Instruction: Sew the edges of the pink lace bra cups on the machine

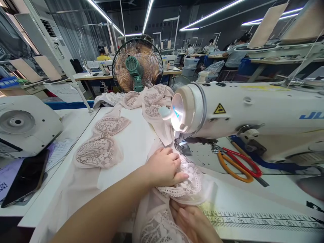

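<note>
my left grip (165, 167) lay flat, unclenched, on the lace garment (194, 179); my right grip (191, 219), just nearer me, held its edge. sewing machine head (186, 108) stood just beyond; scissors (247, 179) lay rightward.

Bare hands: two are counted, left hand (164, 165) and right hand (189, 221). Lace cups: two are counted at the hands, an upper cup (193, 182) and a lower cup (162, 227); two more, a far cup (110, 125) and a near cup (96, 152), are counted at the left. Cups in the heap (152, 98) cannot be counted surely. Nearby sewing machines (240, 104): two. Large thread cones (268, 25): four, two per side. Fan (138, 65): one. Phone (26, 179): one. Orange handle (231, 168): one. Red handle (244, 162): one. Warning triangle (219, 108): one. Printed measuring scale (253, 217): one is seen.
</note>
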`<state>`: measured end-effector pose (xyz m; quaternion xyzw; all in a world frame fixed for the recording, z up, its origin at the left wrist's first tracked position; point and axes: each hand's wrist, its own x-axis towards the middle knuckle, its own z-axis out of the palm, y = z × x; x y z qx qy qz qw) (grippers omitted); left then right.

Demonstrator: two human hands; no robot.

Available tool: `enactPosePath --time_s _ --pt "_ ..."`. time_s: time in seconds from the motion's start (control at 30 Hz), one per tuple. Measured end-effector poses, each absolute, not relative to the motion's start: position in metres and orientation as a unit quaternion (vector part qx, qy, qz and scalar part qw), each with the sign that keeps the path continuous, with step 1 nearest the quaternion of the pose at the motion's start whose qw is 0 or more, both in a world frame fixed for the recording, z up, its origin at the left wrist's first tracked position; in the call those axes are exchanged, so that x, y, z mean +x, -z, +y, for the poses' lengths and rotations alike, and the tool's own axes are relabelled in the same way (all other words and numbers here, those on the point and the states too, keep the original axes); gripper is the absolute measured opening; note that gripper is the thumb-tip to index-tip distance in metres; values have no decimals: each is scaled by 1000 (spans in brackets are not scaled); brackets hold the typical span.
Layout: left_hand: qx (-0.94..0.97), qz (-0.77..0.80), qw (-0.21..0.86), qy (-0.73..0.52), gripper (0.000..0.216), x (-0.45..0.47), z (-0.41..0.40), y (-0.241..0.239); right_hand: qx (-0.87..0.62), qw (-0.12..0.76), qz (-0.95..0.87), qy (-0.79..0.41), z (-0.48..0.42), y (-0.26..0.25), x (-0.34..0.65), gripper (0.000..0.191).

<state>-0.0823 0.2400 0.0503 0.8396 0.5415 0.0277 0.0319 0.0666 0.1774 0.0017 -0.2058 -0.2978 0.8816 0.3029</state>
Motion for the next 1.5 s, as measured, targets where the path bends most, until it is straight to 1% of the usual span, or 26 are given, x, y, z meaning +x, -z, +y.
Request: enactPosePath --time_s 0.13,0.37,0.57,0.73,0.9,1.13,1.2,1.27,1.37,1.43,1.5 --pt "835 547 56 -26 54 -83 241 -52 -192 319 -274 -887 175 -1 63 46" --pt "823 557 106 -38 53 -93 247 -56 -182 307 -267 -895 179 -7 58 41" --pt "800 575 166 -32 53 -99 251 -59 -178 287 -288 -896 183 -7 56 47" --pt "795 577 185 -31 54 -101 253 -59 -163 277 -273 -907 185 -13 55 37" --pt "802 580 137 -38 52 -103 258 -53 -157 288 -291 -899 188 -21 50 33" --pt "807 590 -13 -4 50 -99 257 -49 -180 283 -341 -878 195 -21 47 31" --pt "796 605 -22 15 50 -93 254 -53 -197 285 -366 -864 196 -19 46 26" --pt "778 626 14 47 53 -88 250 -60 -215 284 -388 -850 196 -19 46 24" --pt "762 636 82 89 64 -86 242 -73 -232 257 -446 -826 195 -19 53 33" --pt "763 628 115 101 62 -90 237 -80 -227 227 -561 -763 197 -20 66 44" --pt "769 615 142 103 53 -98 233 -84 -216 208 -715 -632 203 -20 87 46"
